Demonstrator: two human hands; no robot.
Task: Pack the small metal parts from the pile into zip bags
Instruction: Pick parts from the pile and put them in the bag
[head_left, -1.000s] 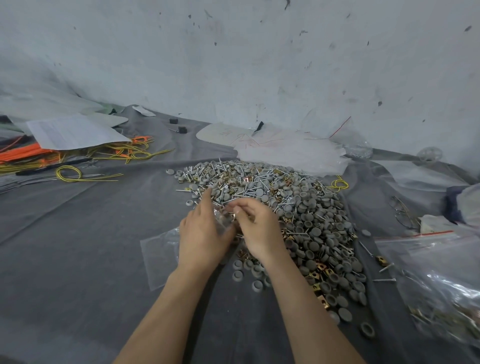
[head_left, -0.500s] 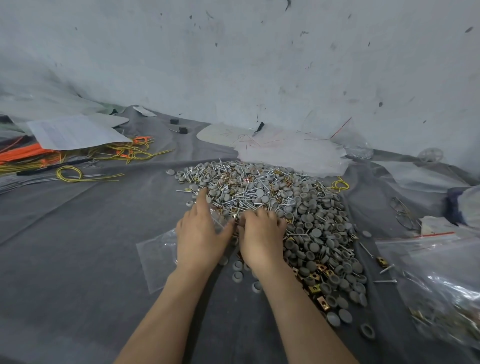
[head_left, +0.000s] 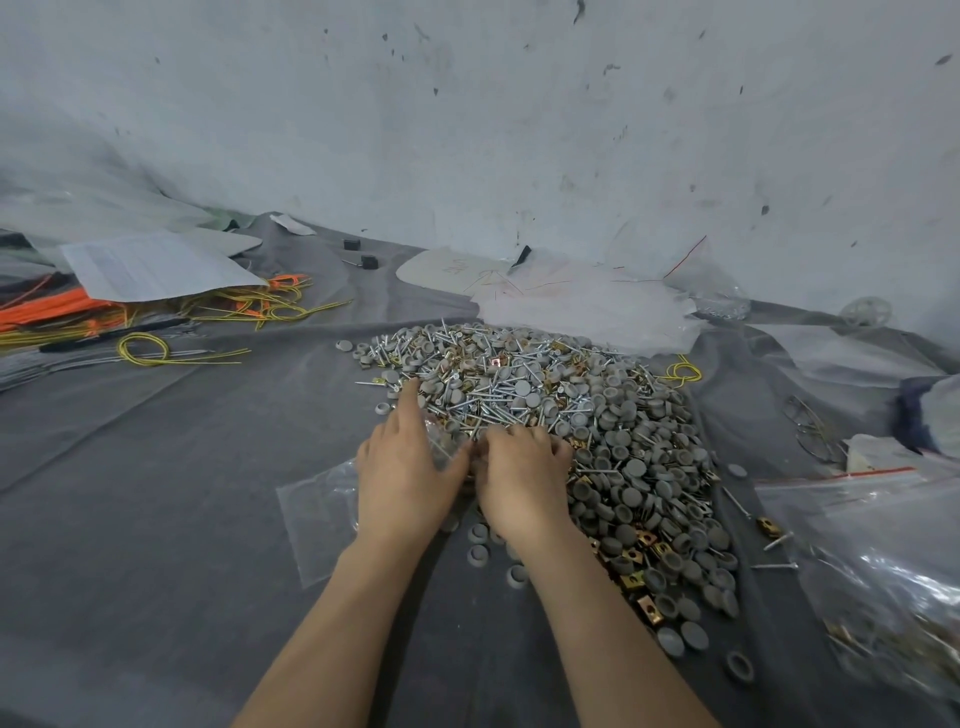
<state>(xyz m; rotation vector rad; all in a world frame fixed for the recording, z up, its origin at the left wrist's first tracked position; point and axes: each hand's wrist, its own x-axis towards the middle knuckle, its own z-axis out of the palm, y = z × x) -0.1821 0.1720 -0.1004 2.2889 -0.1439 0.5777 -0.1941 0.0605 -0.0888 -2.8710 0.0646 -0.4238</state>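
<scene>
On the grey cloth (head_left: 156, 493) lay one pile (head_left: 571, 415) of metal parts. The left hand (head_left: 405, 473), grip spread, pressed one zip bag (head_left: 317, 514) at its near edge; the right hand (head_left: 524, 478) curled its grip into the pile, contents unseen.

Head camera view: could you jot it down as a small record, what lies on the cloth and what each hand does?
pile: heap of grey round caps, silver screws and brass clips on grey cloth
bag: clear plastic zip bag, flat under left hand
left hand: fingers straight, resting on bag
right hand: fingers curled into heap; contents hidden
far right: filled clear bags
</scene>
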